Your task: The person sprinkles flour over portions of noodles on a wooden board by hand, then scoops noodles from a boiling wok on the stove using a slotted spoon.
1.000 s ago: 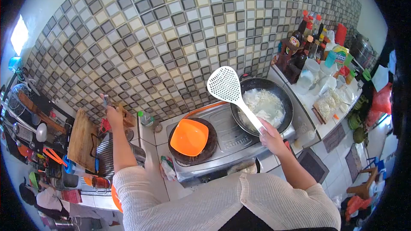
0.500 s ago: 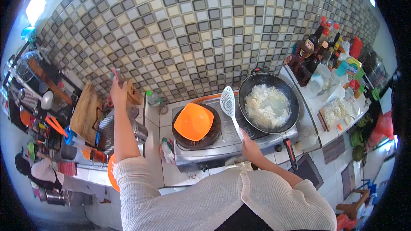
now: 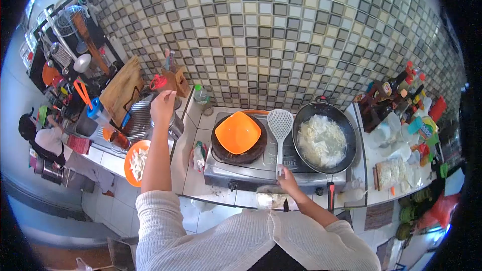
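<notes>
My right hand (image 3: 288, 180) grips the handle of a white slotted spatula (image 3: 280, 123), its perforated head upright between an orange bowl (image 3: 238, 133) and a black frying pan (image 3: 298, 153). Pale shredded food in cloudy liquid (image 3: 322, 140) fills the pan's middle. The bowl, with nothing visible inside, rests on the left burner. On the far left, my left hand (image 3: 163, 109) is raised with bent fingers close together, near a red-topped container (image 3: 157, 82) and above a metal canister (image 3: 175, 126). Whatever those fingers hold, if anything, is hidden.
The pan's black-and-red handle (image 3: 331, 196) juts over the front edge of the stove (image 3: 251, 174). An orange plate of pale pieces (image 3: 134, 170) sits below my left forearm. Bottles (image 3: 389, 90) crowd the right counter. Another person (image 3: 52, 145) stands at far left.
My view has turned left, bringing the orange plate into sight. My left hand has drawn back from beside the wooden block, its fingers now bent. The spatula remains in my right hand, now more upright.
</notes>
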Available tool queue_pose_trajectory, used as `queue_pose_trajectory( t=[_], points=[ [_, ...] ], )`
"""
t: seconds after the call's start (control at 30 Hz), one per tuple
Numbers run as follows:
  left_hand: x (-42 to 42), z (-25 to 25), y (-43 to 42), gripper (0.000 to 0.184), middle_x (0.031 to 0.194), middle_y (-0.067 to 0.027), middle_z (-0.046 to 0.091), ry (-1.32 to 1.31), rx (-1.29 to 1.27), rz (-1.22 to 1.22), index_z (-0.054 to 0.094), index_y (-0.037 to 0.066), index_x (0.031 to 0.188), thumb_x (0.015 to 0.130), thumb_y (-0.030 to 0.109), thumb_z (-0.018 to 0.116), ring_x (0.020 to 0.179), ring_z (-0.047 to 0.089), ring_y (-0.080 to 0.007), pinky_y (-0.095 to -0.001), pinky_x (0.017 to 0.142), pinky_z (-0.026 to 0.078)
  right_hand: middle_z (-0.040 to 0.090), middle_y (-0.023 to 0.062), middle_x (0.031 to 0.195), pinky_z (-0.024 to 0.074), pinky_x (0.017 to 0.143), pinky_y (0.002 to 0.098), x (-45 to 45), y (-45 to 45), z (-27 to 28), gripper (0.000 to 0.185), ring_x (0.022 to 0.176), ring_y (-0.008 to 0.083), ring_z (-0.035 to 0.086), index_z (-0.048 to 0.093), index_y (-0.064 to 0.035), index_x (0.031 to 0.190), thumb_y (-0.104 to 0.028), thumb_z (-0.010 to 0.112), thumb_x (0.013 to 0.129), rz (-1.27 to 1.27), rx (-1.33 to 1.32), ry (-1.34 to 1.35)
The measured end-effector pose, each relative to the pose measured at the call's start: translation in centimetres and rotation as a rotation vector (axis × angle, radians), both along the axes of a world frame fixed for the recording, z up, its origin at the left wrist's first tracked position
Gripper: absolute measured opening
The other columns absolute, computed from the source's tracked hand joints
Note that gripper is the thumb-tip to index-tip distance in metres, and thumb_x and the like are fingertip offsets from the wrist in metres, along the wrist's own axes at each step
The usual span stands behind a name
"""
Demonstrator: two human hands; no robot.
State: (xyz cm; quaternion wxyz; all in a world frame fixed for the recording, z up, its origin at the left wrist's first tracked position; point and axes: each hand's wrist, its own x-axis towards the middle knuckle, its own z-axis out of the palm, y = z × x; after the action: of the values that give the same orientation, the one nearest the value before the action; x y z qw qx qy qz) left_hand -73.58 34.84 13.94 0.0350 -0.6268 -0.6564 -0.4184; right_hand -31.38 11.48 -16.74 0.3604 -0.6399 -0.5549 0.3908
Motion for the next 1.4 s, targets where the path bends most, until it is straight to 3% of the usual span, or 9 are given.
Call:
queue_pose_trajectory(
  t=[0.07,0.13,0.27,0.5,0.67,0.8,0.87,1.1,1.4],
  points=[
    [-0.5,0.0,0.0,0.031,0.087,-0.0095,0.068,-0.034,-0.033,-0.02,0.068,0.009,0.093,0.081,0.037,0.064,0.079,0.065,-0.0268,-0.0358,0.072,0.049,0.052,0.0124,0.106,0.0496,0.06,0.0299,0.0,-0.9,0.1,0.055,0.078,0.0169,0.061,0.041,-0.0148,0.135,-0.002,0.055,0.083,-0.013,-0.01,0.001],
    [-1.6,0.1,1.0,0.03,0.091,-0.0097,0.068,-0.074,-0.061,-0.052,0.068,0.008,0.093,0.08,0.035,0.066,0.082,0.065,-0.027,-0.036,0.073,0.049,0.054,0.019,0.111,0.046,0.087,0.0385,-0.3,-1.9,2.1,0.053,0.098,0.03,0.057,0.046,-0.0086,0.13,-0.008,0.061,0.079,-0.104,-0.083,0.282],
    [-4.7,1.6,5.4,0.033,0.097,-0.0101,0.066,-0.045,0.184,-0.103,0.066,0.01,0.099,0.074,0.031,0.071,0.091,0.062,-0.028,-0.0361,0.081,0.048,0.053,0.0208,0.113,0.0438,0.091,0.037,-0.6,-2.2,-0.8,0.054,0.107,0.0328,0.053,0.045,-0.0081,0.13,-0.009,0.062,0.079,-0.109,0.086,-0.014],
    [-7.7,3.2,14.7,0.084,0.121,-0.0167,0.056,0.302,-0.221,-0.025,0.051,0.003,0.12,0.058,0.053,0.078,0.114,0.053,-0.034,-0.0445,0.093,0.044,0.054,0.0107,0.094,0.0437,0.073,0.0325,-10.5,4.3,13.9,0.038,0.08,0.0221,0.05,0.056,-0.0074,0.114,-0.005,0.061,0.076,-0.236,0.338,-0.252],
    [-8.2,2.7,18.9,0.089,0.116,-0.0172,0.059,0.339,-0.525,-0.16,0.052,0.003,0.121,0.054,0.055,0.079,0.111,0.055,-0.0324,-0.043,0.092,0.045,0.059,0.009,0.092,0.0461,0.076,0.0314,-20.4,20.3,23.9,0.022,0.084,0.0208,0.056,0.061,-0.0055,0.105,-0.012,0.059,0.084,0.092,0.684,-0.039],
    [-6.5,4.9,17.0,0.089,0.118,-0.0136,0.06,0.454,-0.608,0.003,0.053,0.005,0.121,0.056,0.06,0.076,0.108,0.059,-0.0278,-0.0552,0.093,0.038,0.062,0.0117,0.095,0.0479,0.075,0.0333,-28.0,33.5,28.7,0.027,0.087,0.0235,0.061,0.059,-0.0034,0.108,-0.021,0.06,0.086,0.122,0.629,0.211],
    [-6.3,5.9,16.0,0.088,0.119,-0.0111,0.06,0.482,-0.606,0.028,0.054,0.008,0.123,0.058,0.064,0.072,0.109,0.059,-0.0249,-0.0573,0.094,0.035,0.063,0.0149,0.1,0.0481,0.076,0.0337,-31.2,36.5,32.9,0.035,0.092,0.024,0.062,0.057,-0.0031,0.111,-0.026,0.062,0.084,0.038,0.512,-0.03],
    [-6.7,3.7,18.6,0.089,0.12,-0.0052,0.061,0.554,-0.644,0.043,0.053,0.011,0.126,0.061,0.069,0.066,0.111,0.058,-0.0201,-0.0545,0.098,0.031,0.067,0.0121,0.075,0.0505,0.063,0.0319,-35.1,42.7,34.0,0.032,0.069,0.0197,0.065,0.065,-0.0013,0.093,-0.032,0.063,0.084,0.112,0.316,0.015],
    [-5.7,5.7,16.5,0.086,0.123,-0.0042,0.059,0.542,-0.646,-0.019,0.05,0.015,0.13,0.063,0.068,0.064,0.115,0.055,-0.0216,-0.0608,0.099,0.027,0.065,0.0087,0.068,0.0478,0.054,0.0276,-34.7,42.7,32.7,0.02,0.061,0.0142,0.063,0.059,0.0012,0.085,-0.018,0.067,0.083,0.042,0.672,-0.022]
  ],
)
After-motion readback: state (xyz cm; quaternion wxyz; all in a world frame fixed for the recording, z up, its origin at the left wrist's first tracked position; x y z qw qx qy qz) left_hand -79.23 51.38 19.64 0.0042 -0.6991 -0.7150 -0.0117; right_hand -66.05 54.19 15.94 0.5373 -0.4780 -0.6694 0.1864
